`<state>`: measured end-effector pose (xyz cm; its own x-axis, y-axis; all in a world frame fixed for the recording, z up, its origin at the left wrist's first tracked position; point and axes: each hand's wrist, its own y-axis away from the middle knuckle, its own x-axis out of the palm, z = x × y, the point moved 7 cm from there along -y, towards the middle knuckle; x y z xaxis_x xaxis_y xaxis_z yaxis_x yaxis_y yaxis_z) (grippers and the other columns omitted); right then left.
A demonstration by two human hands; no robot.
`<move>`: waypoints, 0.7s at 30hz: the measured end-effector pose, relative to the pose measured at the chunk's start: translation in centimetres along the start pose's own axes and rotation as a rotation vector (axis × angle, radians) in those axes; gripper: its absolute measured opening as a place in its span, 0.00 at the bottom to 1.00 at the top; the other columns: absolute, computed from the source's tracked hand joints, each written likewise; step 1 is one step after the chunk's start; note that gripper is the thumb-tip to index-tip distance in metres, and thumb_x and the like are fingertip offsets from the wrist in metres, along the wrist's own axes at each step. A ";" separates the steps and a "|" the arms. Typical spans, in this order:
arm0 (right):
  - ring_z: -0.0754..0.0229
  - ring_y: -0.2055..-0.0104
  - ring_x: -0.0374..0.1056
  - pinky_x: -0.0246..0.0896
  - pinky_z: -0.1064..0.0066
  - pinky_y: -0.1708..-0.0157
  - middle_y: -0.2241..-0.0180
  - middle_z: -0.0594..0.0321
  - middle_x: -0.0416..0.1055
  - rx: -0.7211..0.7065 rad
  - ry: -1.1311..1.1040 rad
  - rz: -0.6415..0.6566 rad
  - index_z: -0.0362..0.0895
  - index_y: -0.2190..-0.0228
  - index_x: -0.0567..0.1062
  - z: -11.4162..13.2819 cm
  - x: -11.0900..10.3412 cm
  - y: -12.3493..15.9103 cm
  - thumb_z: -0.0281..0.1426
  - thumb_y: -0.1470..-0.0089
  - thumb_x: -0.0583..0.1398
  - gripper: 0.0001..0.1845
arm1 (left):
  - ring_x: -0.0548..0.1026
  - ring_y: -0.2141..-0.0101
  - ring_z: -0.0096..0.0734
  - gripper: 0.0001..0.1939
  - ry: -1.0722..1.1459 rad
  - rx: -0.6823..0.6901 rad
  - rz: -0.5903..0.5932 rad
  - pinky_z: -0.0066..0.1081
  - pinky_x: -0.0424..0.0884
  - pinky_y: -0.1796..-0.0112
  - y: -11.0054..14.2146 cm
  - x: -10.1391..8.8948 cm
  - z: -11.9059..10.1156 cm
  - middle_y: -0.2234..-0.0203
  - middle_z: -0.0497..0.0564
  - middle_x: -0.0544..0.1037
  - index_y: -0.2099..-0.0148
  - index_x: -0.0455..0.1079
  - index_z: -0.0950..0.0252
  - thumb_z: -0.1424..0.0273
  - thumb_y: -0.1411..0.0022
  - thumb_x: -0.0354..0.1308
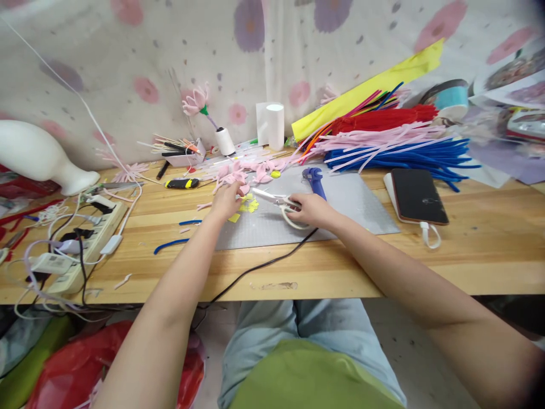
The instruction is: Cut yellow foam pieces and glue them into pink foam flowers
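My right hand is closed around the handles of a pair of scissors, whose light handle loops show below the fingers. The blades point left, toward my left hand. That hand is bent over the mat with its fingertips drawn together, and whatever is between them is hidden. Small yellow scraps lie just beside its fingers. Behind it is a heap of pink fuzzy-stem petals, with a small yellow piece to their right. A blue glue gun rests beyond my right hand.
A grey cutting mat lies under both hands. Bundles of blue stems and red stems are at the back right. A phone leans at right. A power strip with tangled cords stands left. A black cord crosses in front.
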<state>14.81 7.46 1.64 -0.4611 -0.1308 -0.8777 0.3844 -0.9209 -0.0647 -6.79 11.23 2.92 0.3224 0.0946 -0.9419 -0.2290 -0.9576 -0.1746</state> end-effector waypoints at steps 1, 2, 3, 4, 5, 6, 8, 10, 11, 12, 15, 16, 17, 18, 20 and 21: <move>0.60 0.69 0.65 0.50 0.72 0.71 0.70 0.60 0.73 -0.065 0.065 0.043 0.43 0.71 0.72 0.7 0.2 0.0 0.37 0.53 0.59 0.10 | 0.68 0.52 0.39 0.26 -0.010 0.018 0.006 0.38 0.61 0.50 -0.1 0.2 -0.3 0.62 0.50 0.77 0.47 0.63 0.59 0.80 0.50 0.52; 0.59 0.67 0.66 0.50 0.72 0.70 0.69 0.58 0.73 -0.122 0.123 0.077 0.43 0.72 0.73 1.3 0.4 0.0 0.35 0.53 0.59 0.08 | 0.68 0.52 0.40 0.26 -0.021 0.039 0.017 0.39 0.61 0.50 -0.2 0.4 -0.7 0.62 0.50 0.77 0.47 0.63 0.59 0.80 0.49 0.52; 0.58 0.66 0.67 0.50 0.71 0.69 0.68 0.57 0.74 -0.165 0.175 0.106 0.43 0.71 0.74 1.8 0.7 0.0 0.34 0.52 0.58 0.08 | 0.68 0.52 0.41 0.26 -0.037 0.058 0.031 0.39 0.62 0.51 -0.3 0.7 -1.0 0.62 0.51 0.77 0.47 0.63 0.59 0.80 0.49 0.52; 0.57 0.64 0.67 0.51 0.71 0.69 0.66 0.56 0.74 -0.193 0.222 0.129 0.42 0.71 0.74 2.2 0.9 -0.1 0.33 0.52 0.58 0.08 | 0.69 0.52 0.42 0.25 -0.057 0.071 0.045 0.39 0.62 0.52 -0.4 0.9 -1.2 0.62 0.52 0.77 0.48 0.64 0.59 0.80 0.49 0.51; 0.56 0.63 0.68 0.51 0.71 0.68 0.65 0.54 0.74 -0.210 0.262 0.149 0.42 0.70 0.75 2.5 1.1 -0.2 0.33 0.52 0.58 0.09 | 0.69 0.53 0.42 0.24 -0.078 0.079 0.059 0.39 0.63 0.53 -0.5 1.2 -1.4 0.63 0.53 0.77 0.48 0.65 0.59 0.80 0.48 0.51; 0.55 0.63 0.68 0.52 0.70 0.68 0.64 0.53 0.74 -0.222 0.294 0.164 0.42 0.69 0.75 2.7 1.2 -0.3 0.33 0.52 0.58 0.09 | 0.69 0.53 0.43 0.24 -0.097 0.081 0.070 0.39 0.63 0.53 -0.6 1.3 -1.5 0.63 0.54 0.77 0.49 0.65 0.59 0.80 0.48 0.50; 0.54 0.63 0.69 0.53 0.69 0.68 0.64 0.51 0.74 -0.229 0.341 0.190 0.41 0.68 0.76 3.2 1.3 -0.4 0.32 0.53 0.59 0.10 | 0.69 0.54 0.42 0.23 -0.108 0.077 0.071 0.38 0.63 0.53 -0.7 1.2 -1.5 0.64 0.54 0.76 0.50 0.65 0.60 0.80 0.48 0.50; 0.53 0.63 0.69 0.54 0.69 0.68 0.65 0.50 0.74 -0.229 0.372 0.222 0.41 0.68 0.76 3.7 1.0 -0.4 0.32 0.55 0.61 0.10 | 0.70 0.55 0.41 0.23 -0.065 0.067 0.047 0.37 0.63 0.53 -0.6 0.9 -1.3 0.65 0.53 0.76 0.50 0.64 0.60 0.79 0.50 0.51; 0.52 0.64 0.70 0.54 0.68 0.68 0.65 0.49 0.75 -0.225 0.384 0.238 0.41 0.69 0.76 3.9 0.8 -0.4 0.31 0.57 0.62 0.10 | 0.70 0.56 0.39 0.23 -0.023 0.055 0.022 0.37 0.63 0.54 -0.5 0.7 -1.1 0.65 0.52 0.76 0.50 0.64 0.60 0.79 0.50 0.51; 0.51 0.64 0.70 0.54 0.68 0.69 0.66 0.49 0.75 -0.217 0.394 0.251 0.41 0.70 0.76 4.1 0.4 -0.4 0.31 0.58 0.63 0.09 | 0.71 0.57 0.38 0.23 0.032 0.037 -0.009 0.36 0.64 0.54 -0.4 0.4 -0.8 0.66 0.51 0.76 0.50 0.63 0.61 0.78 0.51 0.52; 0.51 0.64 0.70 0.54 0.68 0.68 0.69 0.53 0.75 -0.199 0.348 0.228 0.43 0.74 0.76 4.7 -0.6 -1.2 0.32 0.61 0.65 0.08 | 0.72 0.62 0.33 0.22 0.246 -0.054 -0.119 0.33 0.66 0.56 -0.2 -0.1 0.6 0.68 0.48 0.74 0.52 0.62 0.61 0.77 0.52 0.54; 0.52 0.65 0.69 0.53 0.68 0.68 0.70 0.55 0.75 -0.199 0.295 0.198 0.44 0.74 0.76 5.0 -0.9 -1.6 0.32 0.61 0.65 0.07 | 0.72 0.63 0.30 0.21 0.333 -0.091 -0.159 0.32 0.66 0.57 -0.1 -0.2 1.1 0.69 0.47 0.73 0.53 0.62 0.61 0.77 0.52 0.54; 0.53 0.65 0.69 0.53 0.69 0.68 0.71 0.58 0.75 -0.202 0.226 0.165 0.45 0.74 0.77 5.4 -1.0 -2.2 0.31 0.59 0.65 0.05 | 0.72 0.65 0.28 0.21 0.425 -0.133 -0.204 0.31 0.67 0.58 0.0 -0.1 1.6 0.70 0.46 0.72 0.54 0.61 0.62 0.77 0.53 0.54; 0.55 0.65 0.69 0.52 0.70 0.68 0.71 0.60 0.75 -0.203 0.148 0.132 0.46 0.74 0.77 5.8 -0.9 -2.9 0.30 0.57 0.63 0.04 | 0.72 0.66 0.27 0.20 0.519 -0.175 -0.258 0.29 0.67 0.60 0.1 -0.1 2.0 0.72 0.45 0.71 0.55 0.61 0.62 0.78 0.53 0.54; 0.59 0.67 0.68 0.52 0.72 0.69 0.70 0.62 0.75 -0.180 0.019 0.099 0.47 0.72 0.76 6.3 0.3 -4.5 0.29 0.52 0.59 0.05 | 0.72 0.69 0.25 0.19 0.692 -0.252 -0.380 0.27 0.68 0.62 0.6 -0.1 2.8 0.74 0.44 0.69 0.56 0.60 0.63 0.78 0.53 0.55; 0.61 0.67 0.68 0.52 0.73 0.70 0.69 0.63 0.75 -0.156 -0.024 0.089 0.47 0.71 0.76 6.5 1.1 -5.2 0.29 0.51 0.58 0.07 | 0.72 0.70 0.24 0.18 0.760 -0.281 -0.441 0.27 0.68 0.63 0.9 0.0 3.1 0.74 0.44 0.69 0.57 0.60 0.63 0.78 0.53 0.56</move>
<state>7.12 9.77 4.07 -0.4379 -0.2202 -0.8716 0.5431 -0.8374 -0.0613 -9.83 11.19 1.89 0.8668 0.3578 -0.3473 0.2575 -0.9176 -0.3027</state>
